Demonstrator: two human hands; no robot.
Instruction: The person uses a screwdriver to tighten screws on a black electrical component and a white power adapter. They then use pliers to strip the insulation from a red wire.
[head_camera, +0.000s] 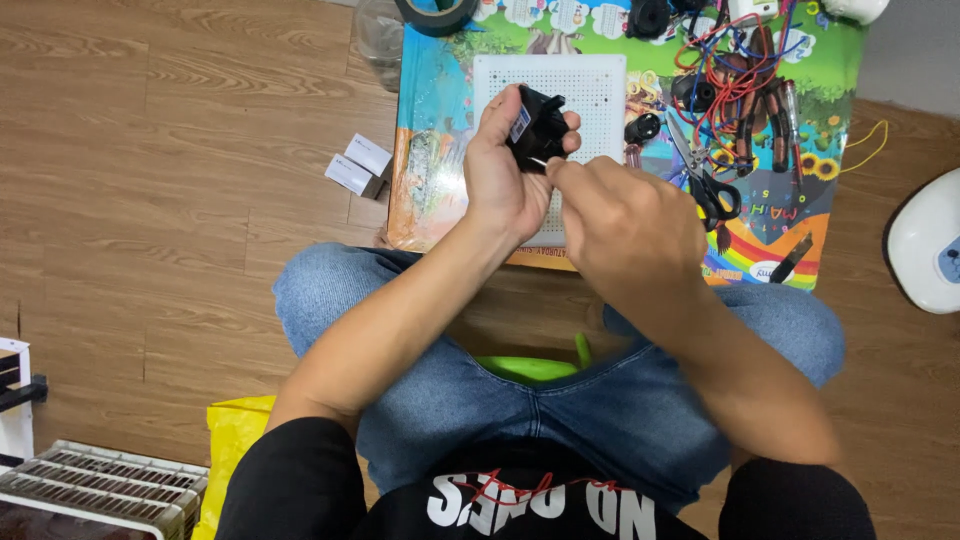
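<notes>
My left hand (505, 170) grips a small black plastic part (537, 128) with a blue-and-white label, held up over a white perforated board (595, 85). My right hand (625, 225) is closed next to it, its fingertips pinching a thin pale pin or wire end (540, 162) that touches the underside of the black part. Both hands hover above the near edge of a low table covered with a colourful picture mat (430, 110).
Black-handled scissors (705, 180), a tangle of red and blue wires (735, 75), screwdrivers and small black parts lie on the mat's right side. A roll of black tape (437, 14) sits at its top. Two small white boxes (358, 167) rest on the wooden floor at left.
</notes>
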